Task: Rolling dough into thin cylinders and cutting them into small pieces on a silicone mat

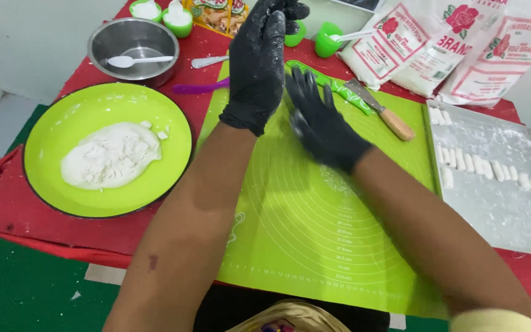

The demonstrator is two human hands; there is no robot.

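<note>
We saw everything through one camera worn on the head, which looked steeply down and forward from close above the red tabletop (7, 209). It faced along both forearms toward the far edge, with the bright green silicone rolling mat (314, 227) filling the centre.

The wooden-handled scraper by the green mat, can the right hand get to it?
Probably yes. The right hand in its black glove lies flat on the green silicone mat, and the metal scraper with a wooden handle lies just beside it, with nothing between them.
</note>
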